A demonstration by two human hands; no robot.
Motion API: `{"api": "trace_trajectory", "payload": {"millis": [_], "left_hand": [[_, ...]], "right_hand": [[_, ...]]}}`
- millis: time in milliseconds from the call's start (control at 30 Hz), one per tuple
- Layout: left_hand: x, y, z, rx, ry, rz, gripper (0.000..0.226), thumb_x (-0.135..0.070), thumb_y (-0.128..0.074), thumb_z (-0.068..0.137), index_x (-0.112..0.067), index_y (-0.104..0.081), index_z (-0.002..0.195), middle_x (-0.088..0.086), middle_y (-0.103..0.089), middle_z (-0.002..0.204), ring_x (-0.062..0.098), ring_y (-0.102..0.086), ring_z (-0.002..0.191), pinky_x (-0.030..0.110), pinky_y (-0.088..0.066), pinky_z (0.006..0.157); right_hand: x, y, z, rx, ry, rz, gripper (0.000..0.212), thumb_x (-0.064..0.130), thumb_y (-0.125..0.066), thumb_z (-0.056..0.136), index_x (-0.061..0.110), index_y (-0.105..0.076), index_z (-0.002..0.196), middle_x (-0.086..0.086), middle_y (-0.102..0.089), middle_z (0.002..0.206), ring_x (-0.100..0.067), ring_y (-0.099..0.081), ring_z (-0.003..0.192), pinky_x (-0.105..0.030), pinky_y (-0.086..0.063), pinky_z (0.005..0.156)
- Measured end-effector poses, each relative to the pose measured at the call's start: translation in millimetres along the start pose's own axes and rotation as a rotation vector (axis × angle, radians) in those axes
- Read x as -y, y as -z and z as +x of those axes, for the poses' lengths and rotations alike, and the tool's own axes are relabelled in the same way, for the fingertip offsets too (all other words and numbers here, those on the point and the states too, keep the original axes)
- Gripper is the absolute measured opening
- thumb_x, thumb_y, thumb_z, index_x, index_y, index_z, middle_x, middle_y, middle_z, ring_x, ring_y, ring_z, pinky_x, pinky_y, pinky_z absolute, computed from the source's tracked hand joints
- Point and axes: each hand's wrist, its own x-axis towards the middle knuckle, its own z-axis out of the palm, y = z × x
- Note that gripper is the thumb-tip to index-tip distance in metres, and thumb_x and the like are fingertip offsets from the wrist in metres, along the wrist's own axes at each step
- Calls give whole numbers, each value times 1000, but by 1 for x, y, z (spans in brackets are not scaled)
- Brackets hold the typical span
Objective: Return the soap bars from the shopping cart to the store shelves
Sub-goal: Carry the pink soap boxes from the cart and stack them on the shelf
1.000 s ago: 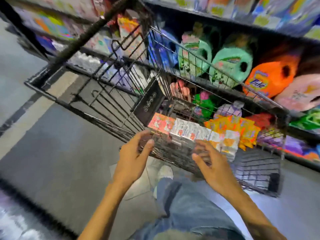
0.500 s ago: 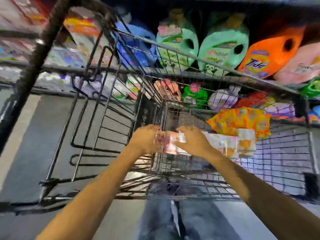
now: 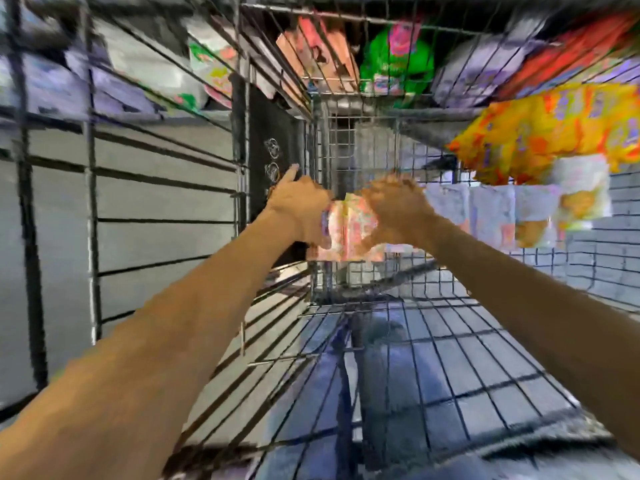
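Observation:
Both my arms reach deep into the wire shopping cart point(image 3: 429, 341). My left hand point(image 3: 299, 202) and my right hand point(image 3: 394, 206) grip a pink and orange pack of soap bars point(image 3: 348, 226) between them, one hand on each end. To the right of it a row of white and orange soap boxes point(image 3: 519, 213) lies along the cart's far side. The view is blurred, so finger detail is hard to read.
A yellow and orange bag point(image 3: 554, 133) lies in the cart above the soap boxes. Beyond the cart's wire wall are shelf goods: a pink pack point(image 3: 318, 53), a green bottle point(image 3: 398, 60), red and purple packs point(image 3: 571, 53). A black panel point(image 3: 270, 154) sits left of my hands.
My hands went from hovering open above the soap into the cart and closed on the pink pack. The view has dipped closer and lower into the cart.

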Motion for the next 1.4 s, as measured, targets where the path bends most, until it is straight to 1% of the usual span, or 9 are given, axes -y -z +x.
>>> {"api": "trace_trajectory", "payload": {"millis": [300,467,533,700,833,1033,1167,1267,1400], "left_hand": [[4,5,17,54,13,-35,79,-67,-69,65,-16,-54,123,6,-53,128,24,-47,123,46,-11,114],[5,19,26,178,50,-81,68,-69,-72,57,-17,-52,95,-1,-54,101,21,-52,110,45,-12,112],[6,23,28,189,69,-170,72,-65,-77,54,-16,-53,101,-3,-55,97,21,-53,106,39,-19,106],[13,33,19,45,157,-477,81,-37,-89,53,-11,-53,120,9,-57,118,28,-51,111,30,-40,88],[17,41,4,-88,242,-633,70,-32,-89,55,-15,-56,114,8,-59,105,27,-54,107,32,-44,86],[9,50,-43,-356,389,-1408,63,-24,-93,42,-3,-70,96,8,-71,91,12,-63,81,30,-51,80],[-17,68,-81,-430,377,-1904,19,4,-75,70,-9,-66,80,-6,-70,64,7,-65,61,20,-51,60],[-41,80,-105,-476,383,-2173,15,3,-68,77,-10,-60,78,-3,-70,66,10,-66,64,27,-53,66],[-74,96,-132,-439,307,-2376,9,-13,-62,81,-12,-63,90,2,-72,78,15,-68,71,30,-56,71]], "right_hand": [[-2,11,13,42,-47,136,97,63,-80,48,15,-52,128,-10,-54,126,-30,-44,121,-45,-43,99],[-9,11,20,49,-80,279,95,58,-80,51,14,-48,129,-10,-53,126,-28,-46,117,-43,-42,99],[-13,11,20,29,-110,381,93,54,-82,53,16,-47,130,-8,-55,124,-26,-49,113,-40,-44,95],[-18,21,16,-162,-146,855,57,17,-83,68,8,-58,119,-9,-63,115,-24,-61,102,-33,-51,86],[-17,31,3,-276,-144,1040,57,7,-83,66,9,-57,117,-13,-65,105,-28,-64,96,-41,-55,81],[-14,49,-27,-493,-195,1171,49,8,-84,65,14,-57,106,-7,-63,102,-21,-61,100,-37,-52,81],[-18,68,-67,-634,-238,1469,42,-7,-76,71,6,-52,103,10,-54,86,17,-56,66,-9,-45,54],[-24,78,-98,-657,-293,1575,40,3,-80,70,11,-54,99,7,-54,85,9,-56,61,-11,-43,46],[-28,87,-147,-636,-310,1756,36,9,-79,73,12,-57,101,7,-59,88,-8,-58,77,-22,-47,61]]}}
